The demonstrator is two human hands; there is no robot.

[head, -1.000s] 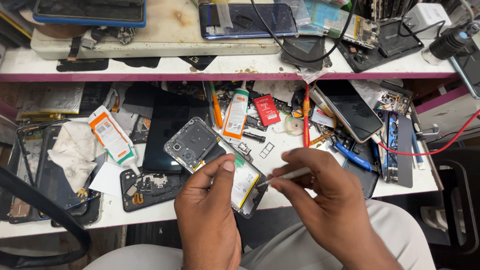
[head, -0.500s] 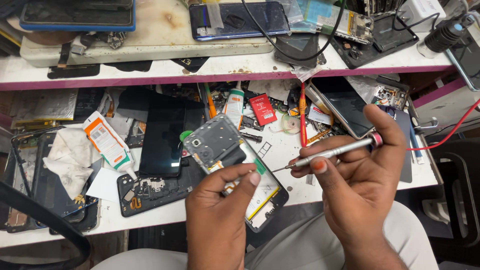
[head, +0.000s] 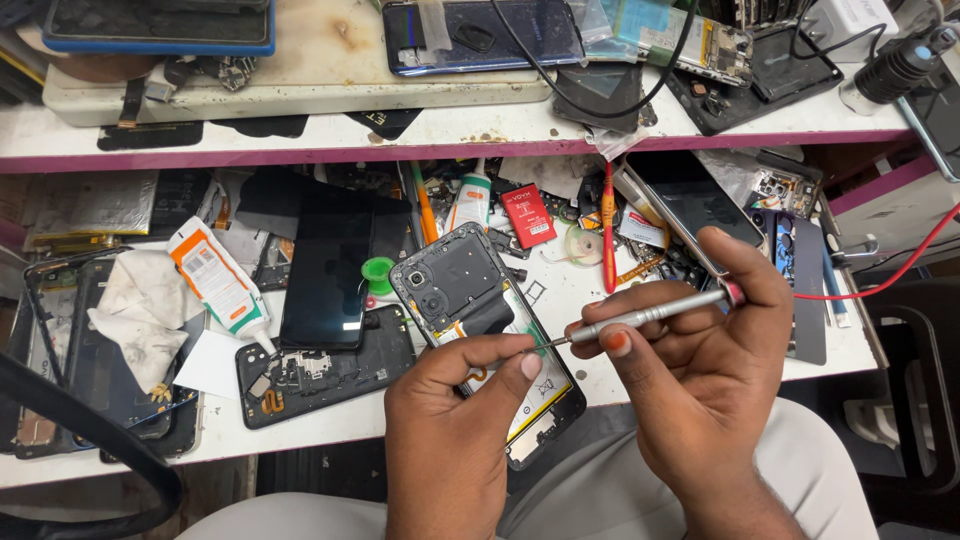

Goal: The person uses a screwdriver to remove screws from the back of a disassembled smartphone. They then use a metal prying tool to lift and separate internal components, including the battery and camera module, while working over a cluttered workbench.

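Left hand (head: 455, 430) is clamped round the lower half of an opened smartphone (head: 485, 325), back cover already off, dark inner frame with camera cutouts up top and the pale battery below showing. Phone is tilted, held just above the near edge of the white workbench (head: 330, 425), over the person's lap. Right hand (head: 700, 370) is closed on a slim metal screwdriver (head: 650, 315), fingers pinching the shaft, tip down by the left thumb at the phone's right edge, about mid-body; can't tell if the tip sits in a screw, too small. Hands close together, nearly touching at the tip. Progress, as a judgement: teardown looks partway, cover removed, inner plate and battery still in place, so the screws and internals look mostly left. Around it: another black phone (head: 325, 270) face down, a stripped black phone frame (head: 320, 375), a white-and-orange glue tube (head: 215, 280), crumpled cloth (head: 140, 310), red-handled tool (head: 607, 225), upper shelf (head: 450, 135) cluttered with parts.
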